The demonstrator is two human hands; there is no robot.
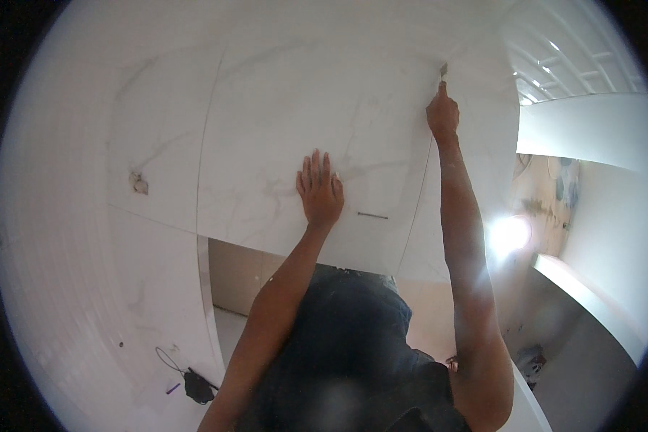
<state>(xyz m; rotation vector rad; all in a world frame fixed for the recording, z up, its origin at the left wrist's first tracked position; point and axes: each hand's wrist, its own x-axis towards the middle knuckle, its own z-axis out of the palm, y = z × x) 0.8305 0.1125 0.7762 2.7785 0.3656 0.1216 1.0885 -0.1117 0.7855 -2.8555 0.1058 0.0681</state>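
Note:
My left hand [320,196] lies flat with its fingers spread on a white, grey-veined slab [281,108]. Farther off to the right, my outstretched right hand [443,117] is closed around a small flat-bladed tool [443,70], its index finger stretched along it. The blade tip touches or hovers just over the slab near a thin seam; which one, I cannot tell. Most of the tool's handle is hidden in my fingers. A thin, dark nail-like rod [373,215] rests on the slab to the right of my left hand.
Thin joint lines divide the white surface. At the left is a small rough-edged hole [138,183]. A black pouch-like item [198,387] with a cord lies lower left, beside a purple stick [173,389]. A bright light [510,234] glares at right, below a ribbed white panel [572,54].

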